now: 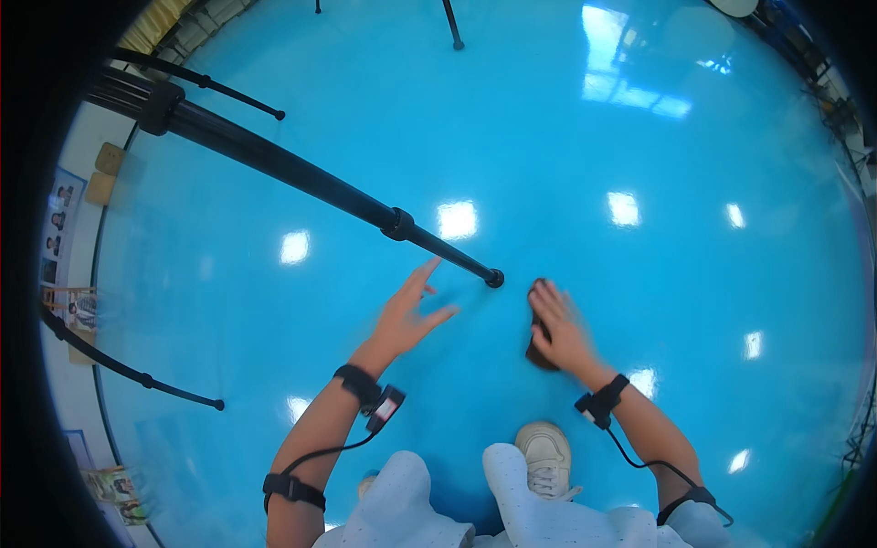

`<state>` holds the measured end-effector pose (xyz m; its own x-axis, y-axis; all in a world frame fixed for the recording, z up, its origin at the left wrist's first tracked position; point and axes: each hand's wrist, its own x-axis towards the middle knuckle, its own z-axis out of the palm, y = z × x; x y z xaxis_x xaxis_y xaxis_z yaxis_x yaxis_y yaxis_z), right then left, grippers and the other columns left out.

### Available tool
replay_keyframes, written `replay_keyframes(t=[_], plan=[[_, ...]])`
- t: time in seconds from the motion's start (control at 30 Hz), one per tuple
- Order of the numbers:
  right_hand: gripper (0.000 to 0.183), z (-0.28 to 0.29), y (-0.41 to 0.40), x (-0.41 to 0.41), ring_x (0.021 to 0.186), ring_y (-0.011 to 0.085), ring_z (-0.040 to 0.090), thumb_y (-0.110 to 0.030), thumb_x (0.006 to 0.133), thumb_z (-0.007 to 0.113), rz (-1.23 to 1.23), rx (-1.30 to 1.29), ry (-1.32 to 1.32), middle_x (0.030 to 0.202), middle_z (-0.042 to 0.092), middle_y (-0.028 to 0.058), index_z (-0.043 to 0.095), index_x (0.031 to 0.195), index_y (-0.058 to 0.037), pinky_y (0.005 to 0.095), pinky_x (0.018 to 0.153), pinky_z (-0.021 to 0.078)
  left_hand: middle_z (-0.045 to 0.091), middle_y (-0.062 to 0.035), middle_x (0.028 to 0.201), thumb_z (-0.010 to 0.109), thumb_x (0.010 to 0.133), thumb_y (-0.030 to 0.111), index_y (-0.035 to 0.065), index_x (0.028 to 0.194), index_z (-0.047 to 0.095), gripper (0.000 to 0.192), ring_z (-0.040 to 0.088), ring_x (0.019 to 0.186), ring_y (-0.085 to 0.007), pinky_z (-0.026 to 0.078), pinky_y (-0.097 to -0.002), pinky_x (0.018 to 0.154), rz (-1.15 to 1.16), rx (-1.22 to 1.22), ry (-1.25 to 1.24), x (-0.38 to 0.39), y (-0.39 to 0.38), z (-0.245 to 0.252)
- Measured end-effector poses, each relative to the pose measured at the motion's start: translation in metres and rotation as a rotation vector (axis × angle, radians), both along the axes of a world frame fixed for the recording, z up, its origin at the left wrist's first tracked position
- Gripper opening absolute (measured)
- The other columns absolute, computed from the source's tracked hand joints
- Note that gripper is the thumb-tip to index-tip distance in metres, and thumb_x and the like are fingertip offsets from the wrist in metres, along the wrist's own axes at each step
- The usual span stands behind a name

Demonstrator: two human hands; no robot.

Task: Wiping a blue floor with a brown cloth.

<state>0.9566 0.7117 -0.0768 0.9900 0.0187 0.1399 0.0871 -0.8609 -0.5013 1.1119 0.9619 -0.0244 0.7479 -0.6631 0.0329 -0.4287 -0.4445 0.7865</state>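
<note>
My left hand [404,316] is near the lower end of a black telescopic leg [288,164]. Its fingers and thumb are apart, and nothing is in them. The index fingertip comes close to the leg; whether it touches I cannot tell. Right of the leg's rounded foot [495,277], my right hand [560,329] lies over a dark brown elongated object [541,359]. Fingers and thumb cover much of it and are blurred, so its kind and any grip on it are unclear.
A glossy blue floor [658,288] reflects ceiling lights. More thin black legs stand at the far left [185,394], upper left [240,96] and top [453,27]. A pale shoe [545,455] is close below the brown object. Pictures [60,219] line the left wall.
</note>
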Motion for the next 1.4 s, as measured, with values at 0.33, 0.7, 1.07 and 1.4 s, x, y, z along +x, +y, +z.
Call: replay_keyframes(t=[0.33, 0.7, 1.07, 1.4], plan=[[0.047, -0.041, -0.042, 0.079, 0.136, 0.0355, 0.032, -0.003, 0.088, 0.044, -0.344, -0.174, -0.082, 0.144, 0.039, 0.0176, 0.044, 0.134, 0.0026, 0.0445, 0.112, 0.0282, 0.062, -0.0031, 0.093, 0.053, 0.096, 0.019, 0.0049, 0.103, 0.061, 0.018, 0.057, 0.075, -0.0094, 0.045, -0.0256, 0.071, 0.060, -0.158, 0.560, -0.009, -0.040, -0.011], [0.046, -0.051, 0.045, 0.053, 0.134, 0.0331, 0.036, -0.004, 0.088, 0.045, 0.376, 0.042, -0.019, 0.144, 0.040, 0.0163, 0.045, 0.134, -0.0026, 0.0430, 0.112, 0.0279, 0.058, -0.0025, 0.084, 0.057, 0.089, 0.008, 0.0051, 0.095, 0.062, 0.008, 0.053, 0.075, -0.0098, 0.045, -0.0270, 0.070, 0.174, -0.199, 0.426, -0.114, 0.045, -0.036], [0.052, -0.066, 0.022, 0.137, 0.136, 0.0360, 0.031, -0.011, 0.088, 0.047, -0.028, -0.243, -0.141, 0.145, 0.035, 0.0224, 0.038, 0.137, 0.0037, 0.0453, 0.113, 0.0256, 0.065, -0.0049, 0.092, 0.061, 0.086, 0.009, 0.0058, 0.092, 0.061, 0.006, 0.058, 0.079, -0.0108, 0.047, -0.0282, 0.071, 0.131, -0.192, 0.448, -0.126, 0.065, -0.044], [0.052, -0.092, 0.013, 0.151, 0.134, 0.0348, 0.035, -0.013, 0.089, 0.045, 0.112, -0.241, -0.111, 0.144, 0.039, 0.0181, 0.038, 0.139, -0.0008, 0.0453, 0.112, 0.0255, 0.067, -0.0084, 0.080, 0.063, 0.080, 0.003, 0.0042, 0.088, 0.064, 0.008, 0.063, 0.066, -0.0160, 0.050, -0.0268, 0.058, 0.001, -0.104, 0.326, -0.135, 0.096, -0.059]])
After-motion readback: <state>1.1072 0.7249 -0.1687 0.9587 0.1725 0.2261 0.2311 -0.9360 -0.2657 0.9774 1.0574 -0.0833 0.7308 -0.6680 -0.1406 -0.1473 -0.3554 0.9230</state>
